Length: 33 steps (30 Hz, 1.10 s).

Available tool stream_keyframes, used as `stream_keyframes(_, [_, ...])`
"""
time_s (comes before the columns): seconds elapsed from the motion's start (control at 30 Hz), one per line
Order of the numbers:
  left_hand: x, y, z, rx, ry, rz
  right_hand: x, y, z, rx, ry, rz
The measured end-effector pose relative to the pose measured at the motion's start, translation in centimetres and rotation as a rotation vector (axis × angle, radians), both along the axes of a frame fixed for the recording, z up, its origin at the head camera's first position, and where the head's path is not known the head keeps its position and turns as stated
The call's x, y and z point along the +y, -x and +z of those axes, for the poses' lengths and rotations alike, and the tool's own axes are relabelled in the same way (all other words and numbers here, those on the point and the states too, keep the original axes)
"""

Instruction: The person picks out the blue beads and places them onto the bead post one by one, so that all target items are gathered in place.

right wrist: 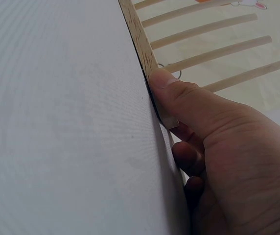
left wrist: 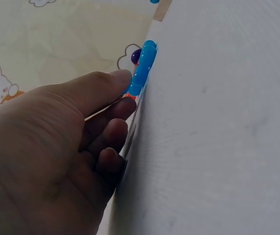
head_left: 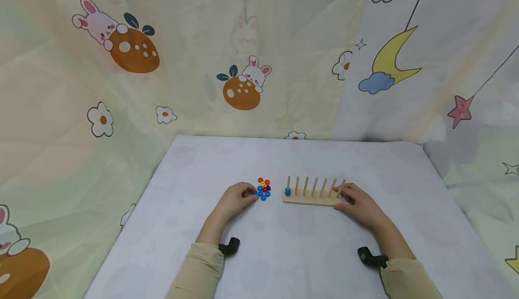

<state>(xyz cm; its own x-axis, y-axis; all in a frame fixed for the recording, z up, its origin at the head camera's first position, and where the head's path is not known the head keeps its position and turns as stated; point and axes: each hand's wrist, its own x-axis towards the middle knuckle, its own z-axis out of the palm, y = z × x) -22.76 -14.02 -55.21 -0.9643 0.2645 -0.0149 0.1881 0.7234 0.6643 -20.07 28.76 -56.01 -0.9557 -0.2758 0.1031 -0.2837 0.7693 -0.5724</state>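
Loose beads [head_left: 265,188] in blue, red, orange, yellow and dark purple lie in a small cluster on the table. At the cluster's left edge my left hand [head_left: 237,198] has thumb and forefinger around a blue bead [left wrist: 127,90], mostly hidden by the fingertips. To the right stands a wooden peg board [head_left: 310,198] with a row of several upright pegs. Blue beading [head_left: 288,192] sits low on its leftmost peg. My right hand [head_left: 358,203] grips the board's right end, its thumb on the near side in the right wrist view; some fingers are hidden behind.
A white cloth-covered table [head_left: 284,254] carries everything. Behind it hangs a printed curtain [head_left: 194,56] with rabbits, flowers and a moon. Each wrist wears a black camera mount, one on the left [head_left: 230,246] and another on the right [head_left: 372,258].
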Motion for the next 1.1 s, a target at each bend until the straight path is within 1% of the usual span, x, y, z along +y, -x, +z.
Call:
stream_keyframes(0.1, [-0.1, -0.1, 0.3, -0.015, -0.014, 0.026, -0.1, 0.0, 0.0, 0.021, 0.012, 0.012])
stream_keyframes(0.27, [0.1, 0.0, 1.1, -0.031, -0.037, 0.041, -0.2, 0.0, 0.0, 0.040, 0.015, 0.012])
stream_keyframes(0.4, [0.5, 0.1, 1.9, -0.029, -0.050, 0.027, -0.2, 0.0, 0.0, 0.031, 0.012, 0.011])
stream_keyframes(0.53, [1.2, 0.4, 2.7, -0.011, -0.055, 0.006, -0.3, 0.0, 0.1, 0.025, 0.004, 0.016])
stream_keyframes(0.7, [2.1, 0.9, 3.7, 0.011, -0.093, -0.044, -0.3, -0.1, 0.3, 0.013, 0.007, 0.009])
stream_keyframes(0.8, [2.7, 1.2, 4.3, 0.013, -0.110, -0.064, -0.2, -0.1, 0.3, 0.005, 0.006, 0.004])
stream_keyframes(0.97, [3.7, 1.4, 5.3, 0.015, -0.124, -0.079, 0.0, 0.0, 0.1, -0.001, 0.002, 0.004])
stream_keyframes(1.1, [4.4, 1.5, 5.8, 0.013, -0.145, -0.101, 0.0, 0.1, 0.0, 0.000, 0.004, 0.006])
